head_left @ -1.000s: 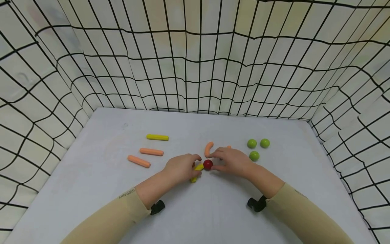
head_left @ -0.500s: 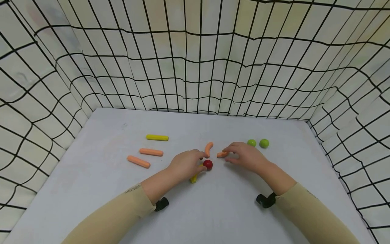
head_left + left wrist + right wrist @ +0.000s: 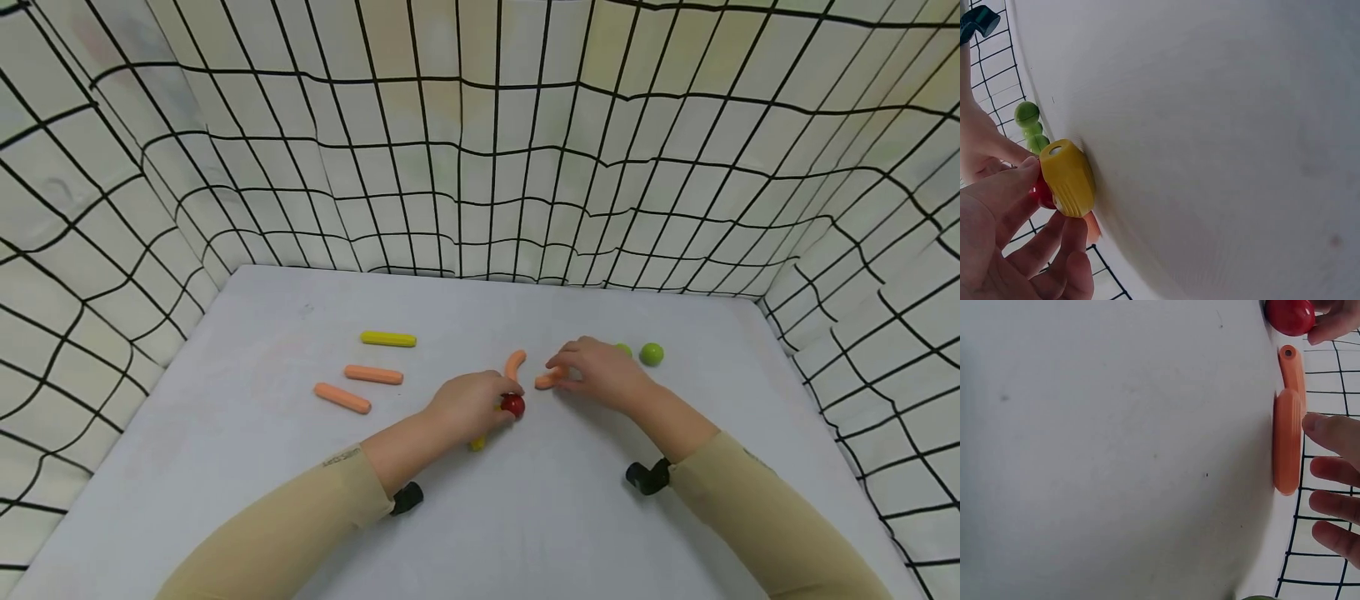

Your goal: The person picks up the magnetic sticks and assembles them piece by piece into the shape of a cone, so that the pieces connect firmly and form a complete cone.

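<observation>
My left hand point(image 3: 471, 406) holds a small shiny red ball point(image 3: 513, 406) between thumb and fingertips, near the middle of the table. A yellow curved stick point(image 3: 1067, 178) lies just in front of that ball, mostly covered by the left hand in the head view. To the right, my right hand point(image 3: 600, 375) reaches over a short orange curved stick point(image 3: 1287, 442), its fingers spread and the thumb tip right at the stick's side. Another orange curved stick point(image 3: 515, 365) lies just beyond the red ball.
On the left lie a straight yellow stick point(image 3: 387, 339) and two straight orange sticks, one upper point(image 3: 373, 375) and one lower point(image 3: 342, 397). Green balls point(image 3: 652, 354) sit beyond the right hand, partly hidden by it. Black netting point(image 3: 480, 200) over pale walls encloses the white table point(image 3: 225, 500).
My left hand has moved right from the yellow curved stick to the red ball and taken hold of it. My right hand has left the ball for the orange curved stick on the right.
</observation>
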Tool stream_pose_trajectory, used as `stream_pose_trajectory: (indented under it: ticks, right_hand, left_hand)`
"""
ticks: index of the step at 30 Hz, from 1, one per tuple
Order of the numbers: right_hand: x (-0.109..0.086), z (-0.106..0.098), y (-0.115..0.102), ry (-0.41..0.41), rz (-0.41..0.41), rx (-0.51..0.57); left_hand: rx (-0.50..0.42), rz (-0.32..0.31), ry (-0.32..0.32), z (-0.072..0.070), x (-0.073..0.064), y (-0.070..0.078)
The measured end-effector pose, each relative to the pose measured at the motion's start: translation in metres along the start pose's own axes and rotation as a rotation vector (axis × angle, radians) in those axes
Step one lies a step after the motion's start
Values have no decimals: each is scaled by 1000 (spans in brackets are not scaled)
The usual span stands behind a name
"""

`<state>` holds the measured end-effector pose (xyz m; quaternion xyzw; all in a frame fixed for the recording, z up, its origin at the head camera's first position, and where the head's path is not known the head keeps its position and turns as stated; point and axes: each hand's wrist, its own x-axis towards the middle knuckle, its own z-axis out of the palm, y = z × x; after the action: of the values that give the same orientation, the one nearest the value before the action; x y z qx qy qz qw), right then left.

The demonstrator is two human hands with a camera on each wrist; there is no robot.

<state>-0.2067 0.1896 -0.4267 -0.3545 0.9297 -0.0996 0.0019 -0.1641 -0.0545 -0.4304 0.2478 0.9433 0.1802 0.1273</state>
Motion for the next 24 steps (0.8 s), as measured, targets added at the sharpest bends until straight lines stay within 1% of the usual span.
stream_pose_trajectory:
  ticks: [5, 11, 14, 24]
  right_hand:
    - [8, 4, 2, -65, -22, -42]
    - [12, 4, 2, -121, -27, -77]
    - [14, 3, 3, -144, -32, -96]
    - [18, 7, 6, -130, -74, -124]
  left_hand:
    - [19, -6, -2, 1, 2, 3]
    - [25, 1, -1, 1, 2, 5]
    - [25, -7, -5, 1, 2, 5]
    - [25, -11, 1, 0, 1, 4]
